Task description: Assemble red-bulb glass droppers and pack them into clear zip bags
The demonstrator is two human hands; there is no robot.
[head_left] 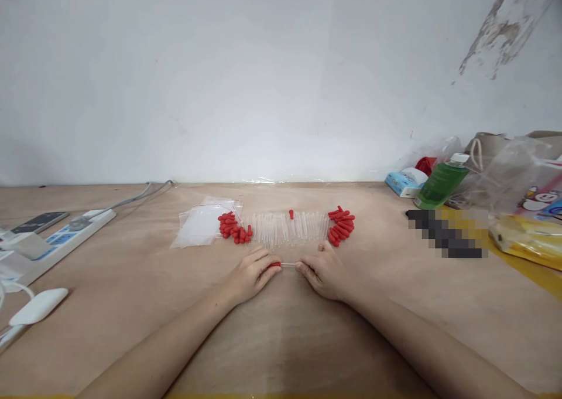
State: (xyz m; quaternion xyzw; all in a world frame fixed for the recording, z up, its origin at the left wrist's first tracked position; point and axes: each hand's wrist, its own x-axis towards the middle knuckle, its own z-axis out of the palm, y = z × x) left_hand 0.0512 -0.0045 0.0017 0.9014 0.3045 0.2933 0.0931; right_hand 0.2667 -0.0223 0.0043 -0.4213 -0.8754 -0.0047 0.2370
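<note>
Between my hands, just above the table, a red rubber dropper bulb [275, 264] meets a thin clear glass tube [288, 265]. My left hand [254, 272] pinches the bulb between thumb and fingers. On the other side my right hand [324, 271] grips the tube, whose far end is hidden by the fingers. Behind them lies a row of clear glass tubes [281, 229]. One red bulb [291, 214] stands out at the back of that row. Red bulbs are heaped at its left end [235, 229] and its right end [341, 226].
Clear plastic bags [199, 226] lie left of the tubes. A power strip [65, 241], a phone [40, 222] and a white charger [38, 306] occupy the left side. To the right stand a tissue pack [403, 184], a green bottle [441, 182] and plastic packaging [533, 241]. A blurred dark object [448, 233] lies nearby.
</note>
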